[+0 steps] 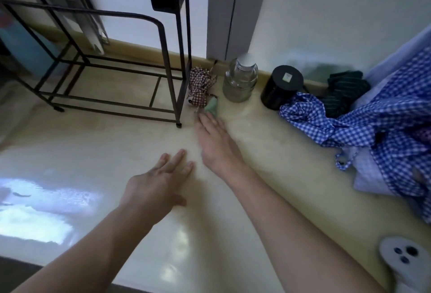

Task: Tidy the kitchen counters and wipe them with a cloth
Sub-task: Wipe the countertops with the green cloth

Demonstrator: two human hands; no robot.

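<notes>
Nearest, well in front of the black rack [112, 64]: left hand [156, 183] low over the shiny pale tabletop [81, 157], fingers [177, 158] loose and spread, holding nothing, likely kept there for balance or just waiting its turn. A bit further, closer to the rack's front right leg: right hand [214, 143] stretched out long, fingers [206, 121] straight and not yet closed, tips just touching a small green thing [211, 107]. Probably going for that little thing to clear it away, since wiping needs a bare tabletop first. Hard to tell what the green thing is; small, soft-looking, a bit blurry. Right beside the rack's leg, just behind the green thing: a scrunched red checked cloth [201, 85], pushed into the corner, maybe the cloth for wiping, but cannot say for sure. Further right of the rack, against the wall: a see-through glass jar [240, 80] with a pale lid, standing up straight, then a black round tin [282, 87] just beside it. Well to the right of the rack: a big crumpled blue checked cloth [349, 127] dumped in a heap, touching the black tin, with a dark green striped cloth [345, 92] behind it. Lots left to tidy there. No wiping begun yet by the look of it; tabletop in front of the rack bare and glossy, with bright window light shining on it.
</notes>
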